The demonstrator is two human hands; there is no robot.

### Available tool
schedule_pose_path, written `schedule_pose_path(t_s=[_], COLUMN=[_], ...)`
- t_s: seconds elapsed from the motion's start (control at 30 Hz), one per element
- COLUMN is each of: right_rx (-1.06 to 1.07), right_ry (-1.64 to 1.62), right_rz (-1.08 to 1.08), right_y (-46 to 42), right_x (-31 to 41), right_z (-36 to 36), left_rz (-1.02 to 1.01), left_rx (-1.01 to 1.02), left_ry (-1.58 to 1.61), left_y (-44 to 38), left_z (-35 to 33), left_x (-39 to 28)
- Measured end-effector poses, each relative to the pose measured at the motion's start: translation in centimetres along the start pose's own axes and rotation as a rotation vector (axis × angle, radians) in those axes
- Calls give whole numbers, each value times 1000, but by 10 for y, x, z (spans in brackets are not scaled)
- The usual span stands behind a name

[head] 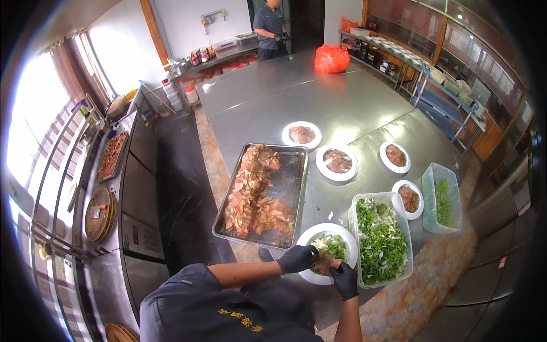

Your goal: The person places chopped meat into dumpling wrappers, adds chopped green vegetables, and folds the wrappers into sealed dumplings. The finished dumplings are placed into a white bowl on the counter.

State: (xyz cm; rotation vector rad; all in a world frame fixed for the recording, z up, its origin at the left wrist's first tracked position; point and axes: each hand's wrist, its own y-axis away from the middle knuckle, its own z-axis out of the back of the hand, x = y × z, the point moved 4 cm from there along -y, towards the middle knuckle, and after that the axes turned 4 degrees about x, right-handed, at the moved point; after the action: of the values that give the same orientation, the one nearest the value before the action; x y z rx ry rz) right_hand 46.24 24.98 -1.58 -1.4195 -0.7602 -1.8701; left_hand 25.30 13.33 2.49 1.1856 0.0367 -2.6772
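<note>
Both my hands wear black gloves and meet over a white plate (305,273) at the table's near edge. Chopped greens and white shreds (335,243) lie in this plate. My left hand (299,258) and my right hand (345,280) hold sliced cooked meat (327,263) between them, low over the greens. To the left is a metal tray (287,171) with a long heap of sliced meat (250,194), its right upper part bare. At the right of the plate stands a clear plastic tub (411,256) full of chopped greens (380,243).
White plates with meat (314,127) (342,177) (395,170) stand beyond. Another clear tub (430,213) holds some greens. A red plastic bag (332,59) sits far off on the steel table (265,102). A co-worker (269,32) stands behind it. Left is a counter (107,269).
</note>
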Motion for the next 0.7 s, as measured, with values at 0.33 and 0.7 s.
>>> schedule_pose_path(t_s=[0.33,0.7], right_rx=[-76,-132], right_ry=[460,254], right_rz=[-100,42], right_y=[-8,-1], right_x=[29,69], right_z=[-8,-12], left_rz=[-273,19], left_rx=[-161,58], left_ry=[215,242], left_y=[-12,-6], left_z=[3,1], left_x=[0,5])
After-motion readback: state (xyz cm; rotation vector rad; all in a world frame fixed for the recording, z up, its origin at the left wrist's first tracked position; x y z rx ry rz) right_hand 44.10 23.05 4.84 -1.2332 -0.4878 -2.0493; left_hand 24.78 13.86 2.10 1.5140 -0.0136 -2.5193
